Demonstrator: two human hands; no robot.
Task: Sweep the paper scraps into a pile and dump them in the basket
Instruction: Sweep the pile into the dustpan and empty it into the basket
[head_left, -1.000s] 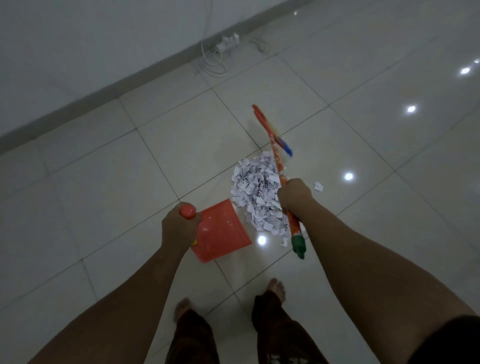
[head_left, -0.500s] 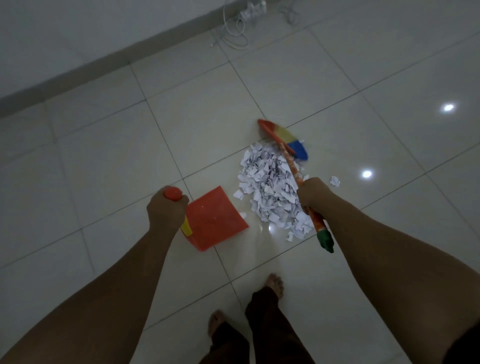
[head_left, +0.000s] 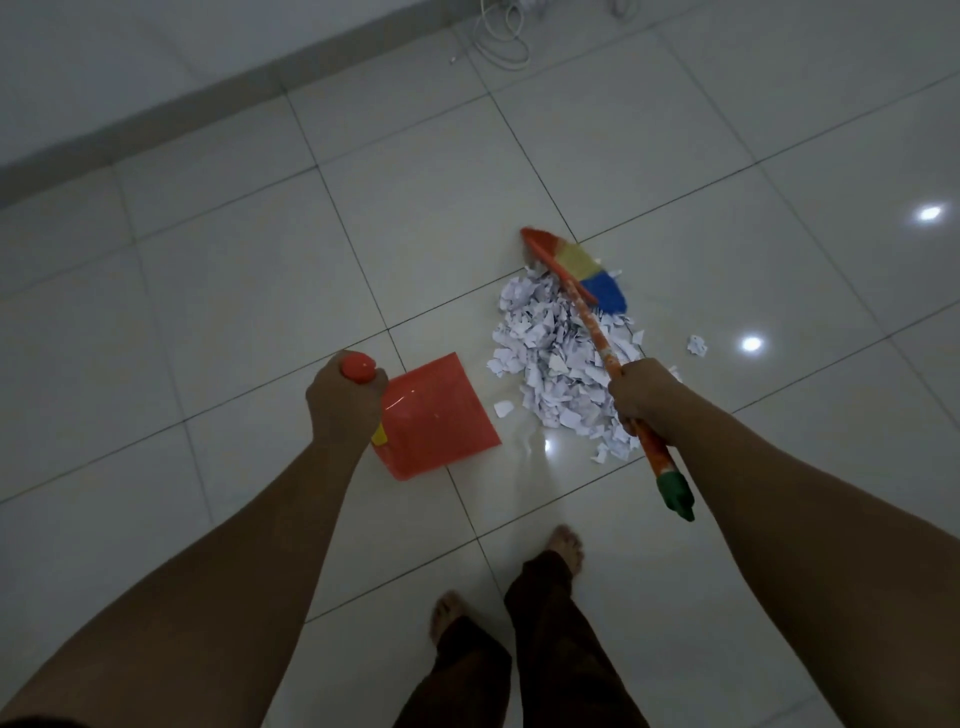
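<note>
White paper scraps (head_left: 556, 364) lay heaped in a loose pile on the pale, glossy floor tiles (head_left: 208, 312), a little right of the frame's centre. A broom (head_left: 592, 325) with an orange patterned stick slanted across the pile. Its head, banded red, yellow and blue, sat at the pile's upper edge. The right hand (head_left: 644, 392) was wrapped round the stick at the pile's lower right edge, fingers curled tight about it. The stick's green end cap (head_left: 675, 493) stuck out below the hand toward the bottom of the frame.

Left of the pile was a red dustpan (head_left: 441, 415), its right edge near the scraps but apart from the main heap. Whether it lay flat on the tiles could not be told. The left hand (head_left: 343, 402) gripped the dustpan's upright handle, fingers closed round it, with the rounded red tip showing above the fist.

One small scrap (head_left: 503, 409) lay alone between the dustpan and the pile. Another stray piece (head_left: 697, 345) lay apart to the right of the pile.

At the top of the frame a white cable (head_left: 501, 47) looped on the floor near the grey skirting (head_left: 156, 119) of the wall. At the bottom centre, between the two forearms, bare feet (head_left: 569, 545) and dark trousers (head_left: 545, 649) showed.
</note>
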